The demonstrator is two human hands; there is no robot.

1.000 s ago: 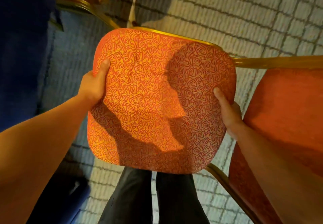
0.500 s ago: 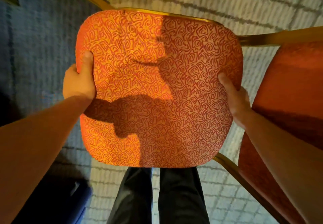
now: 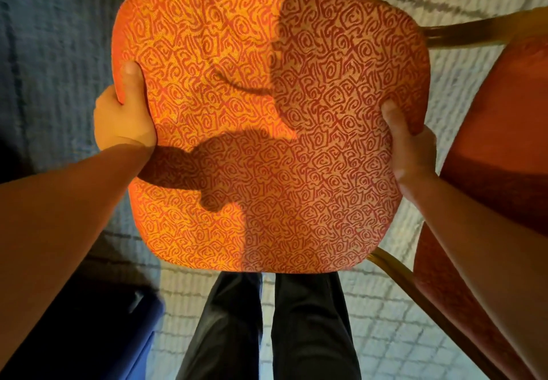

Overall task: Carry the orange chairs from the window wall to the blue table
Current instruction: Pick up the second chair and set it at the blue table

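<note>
1. Orange chair (image 3: pixel 267 112) dead centre of view, seat cushion facing up at the camera, swirly red-on-orange pattern, half in warm light and half in shadow.
2. Left hand (image 3: pixel 124 118) at 9 o'clock on the seat, clamped on the cushion's edge: thumb on top of the fabric, fingers tucked under and out of sight.
3. Right hand (image 3: pixel 412 145) at 3 o'clock, same deal: thumb pressed on top, rest wrapped round the rim underneath.
4. Gold frame (image 3: pixel 462 34) poking out past the cushion at 12 and 2 o'clock, another gold bar running down toward 5 o'clock.
5. Chair back (image 3: pixel 504 130), plainer orange-red, filling the right side from 3 to 5 o'clock, just beside the right forearm.
6. Dark trousers (image 3: pixel 267 326) straight below the seat at 6 o'clock.
7. Carpet (image 3: pixel 385 305) underneath, pale with a dark grid from 12 round to 6, bluish over at 9 to 11.
8. Something dark blue (image 3: pixel 98 335) at 7 o'clock, low corner, too dim to tell what exactly.
</note>
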